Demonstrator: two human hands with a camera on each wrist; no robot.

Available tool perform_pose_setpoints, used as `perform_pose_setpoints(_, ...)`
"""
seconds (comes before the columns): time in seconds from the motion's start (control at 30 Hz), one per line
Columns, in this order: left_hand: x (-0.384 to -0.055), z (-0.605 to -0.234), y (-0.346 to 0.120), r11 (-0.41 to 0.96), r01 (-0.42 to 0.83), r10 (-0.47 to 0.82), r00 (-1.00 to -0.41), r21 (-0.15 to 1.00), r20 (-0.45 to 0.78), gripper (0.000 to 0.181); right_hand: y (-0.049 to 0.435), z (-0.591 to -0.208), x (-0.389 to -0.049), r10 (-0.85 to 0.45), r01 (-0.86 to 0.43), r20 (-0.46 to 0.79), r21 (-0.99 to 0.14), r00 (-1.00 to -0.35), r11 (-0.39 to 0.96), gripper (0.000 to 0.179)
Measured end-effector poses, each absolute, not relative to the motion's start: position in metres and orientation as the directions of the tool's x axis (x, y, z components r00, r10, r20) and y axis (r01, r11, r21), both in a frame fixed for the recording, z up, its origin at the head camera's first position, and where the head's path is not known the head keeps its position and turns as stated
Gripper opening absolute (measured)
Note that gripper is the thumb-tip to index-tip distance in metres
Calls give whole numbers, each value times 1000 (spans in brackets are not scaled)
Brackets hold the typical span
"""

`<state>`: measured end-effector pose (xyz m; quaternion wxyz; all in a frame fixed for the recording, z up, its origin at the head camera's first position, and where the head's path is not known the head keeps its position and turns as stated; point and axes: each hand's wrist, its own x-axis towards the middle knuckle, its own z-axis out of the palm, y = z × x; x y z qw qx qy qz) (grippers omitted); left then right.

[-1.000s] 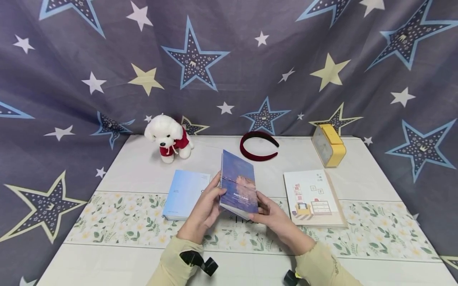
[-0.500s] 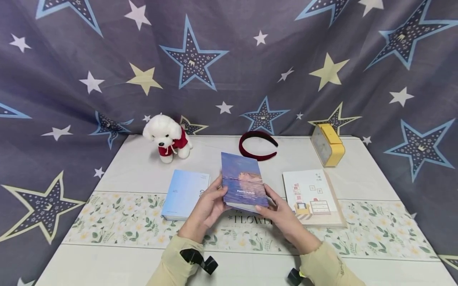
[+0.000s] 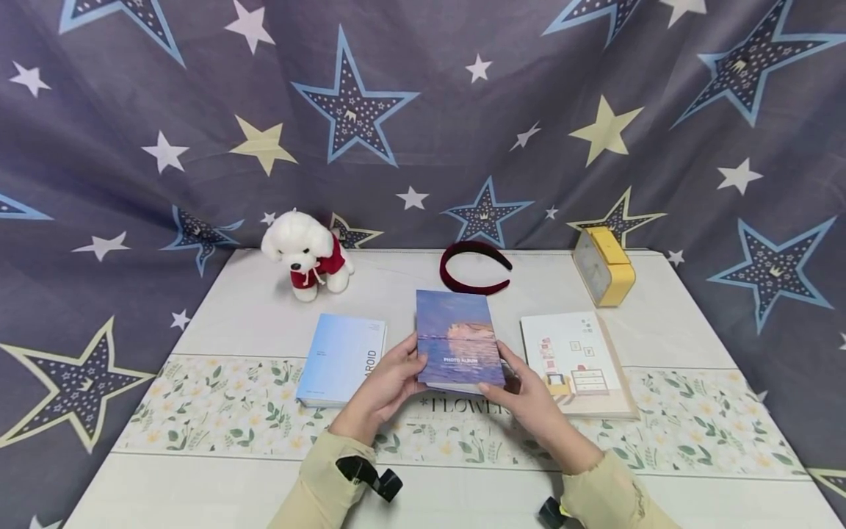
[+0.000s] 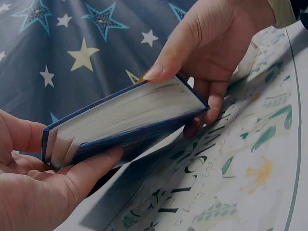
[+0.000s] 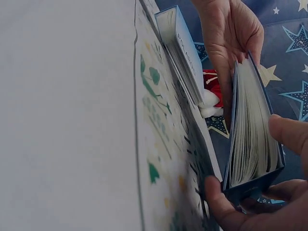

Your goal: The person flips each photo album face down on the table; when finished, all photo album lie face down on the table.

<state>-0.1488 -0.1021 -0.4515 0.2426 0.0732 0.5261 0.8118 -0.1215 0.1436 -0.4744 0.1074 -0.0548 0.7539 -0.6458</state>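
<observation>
Both hands hold a photo album (image 3: 459,342) with a purple-blue seascape cover, raised over the middle of the table. My left hand (image 3: 391,378) grips its left side, thumb on the cover's edge and fingers beneath. On the other side, my right hand (image 3: 532,397) pinches the lower right corner, thumb on top. In the left wrist view the closed album's pale page edges (image 4: 130,108) face the camera between dark blue covers. The right wrist view shows the fanned pages (image 5: 252,125) and the fingers supporting the album from below.
A light-blue album (image 3: 340,360) lies to the left, and a white illustrated book (image 3: 575,364) to the right. Along the back stand a white plush dog (image 3: 307,253), a dark red headband (image 3: 456,275) and a yellow clock (image 3: 604,268). A starry curtain (image 3: 423,132) hangs behind the table.
The album has turned from a slant to nearly square, its cover facing up more, and has shifted slightly right and lower. The right hand has moved right with it; both hands keep their hold.
</observation>
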Motion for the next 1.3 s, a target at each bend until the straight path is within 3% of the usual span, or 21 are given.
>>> perform_pose_setpoints(0.33, -151, -465, -104, -235, -301, 441, -880, 924, -174, 57, 145, -471, -118, -218, -38, -27, -956, -976, 290, 85)
perform_pose_setpoints(0.6, -147, -469, -99, 5, -180, 324, -930, 984, -171, 63, 144, -467, -115, -187, -106, 20, -878, -982, 466, 78)
perform_pose_setpoints(1.0, -138, -469, -98, 210, -35, 316, -943, 977, -102, 108, 140, -462, -111, -127, -127, 59, -766, -990, 630, 68)
perform_pose_setpoints(1.3, -135, -467, -98, 402, 47, 282, -956, 914, -74, 115, 136, -462, -109, -115, -142, 86, -718, -990, 681, 69)
